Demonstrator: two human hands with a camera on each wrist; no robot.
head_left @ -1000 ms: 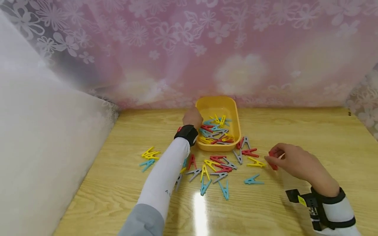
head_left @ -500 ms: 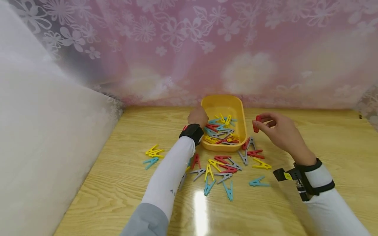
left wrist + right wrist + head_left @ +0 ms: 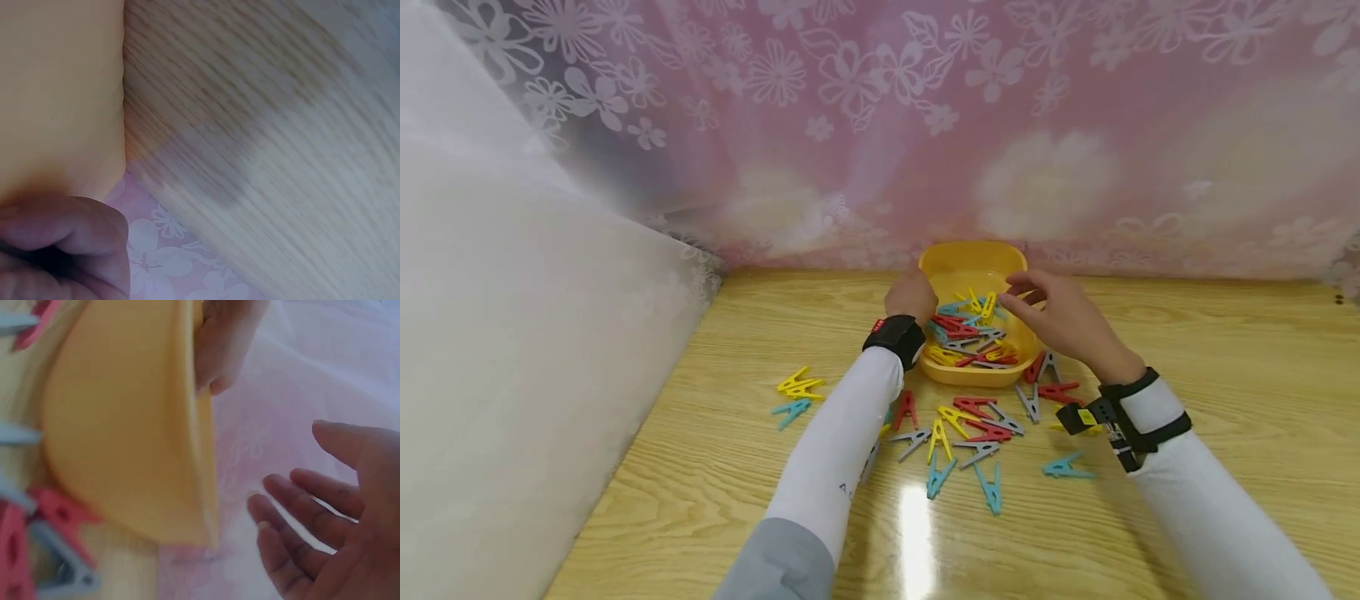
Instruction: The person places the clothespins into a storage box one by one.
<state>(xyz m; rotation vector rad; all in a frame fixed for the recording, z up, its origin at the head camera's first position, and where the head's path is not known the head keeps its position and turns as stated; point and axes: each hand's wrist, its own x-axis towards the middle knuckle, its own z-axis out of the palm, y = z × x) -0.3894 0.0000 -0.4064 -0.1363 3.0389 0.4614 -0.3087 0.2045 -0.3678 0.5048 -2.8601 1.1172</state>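
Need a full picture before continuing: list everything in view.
Table: one, light wood, below.
Cloth: one, floral pink, behind.
Side panel: one, white, left.
Basin: one, yellow, at the table's back.
Basin pegs: too overlapped to count, red, yellow, blue and grey, inside the basin.
Left pegs: three, two yellow and one blue, left on the table.
Other loose pegs: over a dozen, same colours, in front and right of the basin.
Wristbands: two, black, one per wrist.
Sleeves: two, mostly white, on the arms.
Left hand: one, bare, gripping the basin's left rim.
Right hand: one, bare, holding nothing, by the basin's right rim.
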